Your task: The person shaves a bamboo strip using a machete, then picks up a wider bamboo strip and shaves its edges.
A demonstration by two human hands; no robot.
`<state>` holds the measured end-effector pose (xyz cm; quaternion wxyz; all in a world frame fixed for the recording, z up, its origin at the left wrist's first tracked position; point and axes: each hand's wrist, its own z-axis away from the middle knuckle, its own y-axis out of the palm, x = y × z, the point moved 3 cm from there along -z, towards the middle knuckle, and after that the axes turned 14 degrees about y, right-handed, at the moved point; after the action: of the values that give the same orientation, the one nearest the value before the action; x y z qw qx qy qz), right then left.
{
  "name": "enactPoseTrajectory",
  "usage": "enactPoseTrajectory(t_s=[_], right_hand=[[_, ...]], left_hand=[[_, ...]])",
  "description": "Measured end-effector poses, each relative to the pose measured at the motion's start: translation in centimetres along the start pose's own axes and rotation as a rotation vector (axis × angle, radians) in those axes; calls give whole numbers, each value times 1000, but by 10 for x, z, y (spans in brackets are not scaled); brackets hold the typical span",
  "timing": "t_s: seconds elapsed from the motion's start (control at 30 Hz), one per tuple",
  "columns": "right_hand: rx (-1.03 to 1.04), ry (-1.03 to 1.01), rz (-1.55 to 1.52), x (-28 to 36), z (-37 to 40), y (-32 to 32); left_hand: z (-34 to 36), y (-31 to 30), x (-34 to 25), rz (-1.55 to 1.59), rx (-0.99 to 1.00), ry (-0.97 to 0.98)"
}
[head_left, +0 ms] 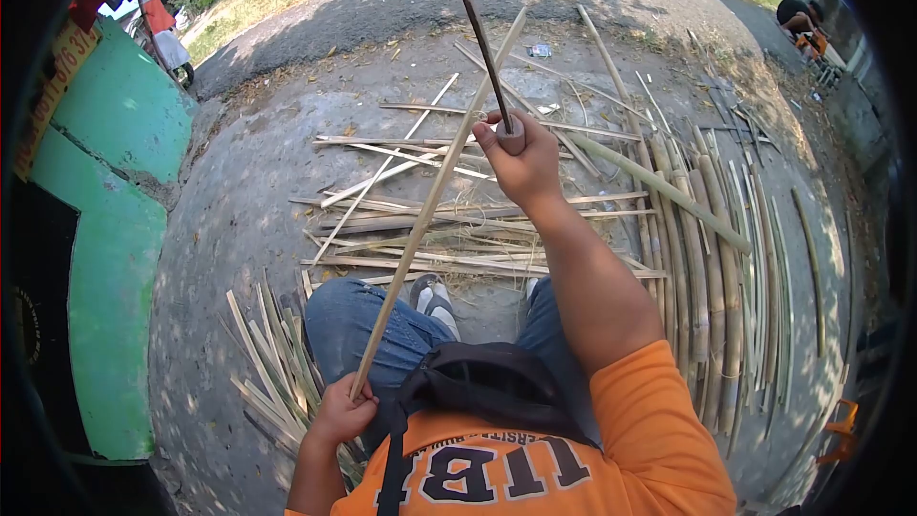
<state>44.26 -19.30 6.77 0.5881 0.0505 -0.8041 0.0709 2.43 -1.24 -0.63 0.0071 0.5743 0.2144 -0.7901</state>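
My right hand (523,161) is closed around the wooden handle of a machete (475,24). Its long dark blade points up and away, past the top edge of the view. Low on the left, my left hand (344,411) grips the near end of a long bamboo strip (416,229). The strip slants up and to the right over my left knee, and its far part overlaps the machete blade in this view. Several split bamboo strips (420,258) lie crosswise on the ground in front of my feet.
Bamboo poles (702,268) lie lengthwise on the right, with one pole (659,193) slanting across them. A bundle of strips (277,354) is by my left knee. A green wall (119,229) stands left; a person (798,17) crouches far right.
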Motion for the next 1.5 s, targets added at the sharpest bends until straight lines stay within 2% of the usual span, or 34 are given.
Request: enactPoseTrajectory(t_s=[0.27, 0.67, 0.87, 1.07, 1.37, 1.5], right_hand=[[-39, 32, -87, -4, -2, 0], [10, 123, -185, -9, 0, -1], [60, 85, -140, -7, -1, -2], [-8, 35, -97, -10, -4, -1], [-49, 87, -126, -8, -4, -2], [24, 106, -168, -12, -6, -1]], left_hand=[[0, 1, -7, 6, -9, -4], [1, 0, 2, 8, 15, 24], [1, 2, -2, 30, -8, 25], [0, 1, 1, 18, -1, 21], [1, 1, 2, 45, 0, 10], [0, 2, -2, 37, -4, 9]])
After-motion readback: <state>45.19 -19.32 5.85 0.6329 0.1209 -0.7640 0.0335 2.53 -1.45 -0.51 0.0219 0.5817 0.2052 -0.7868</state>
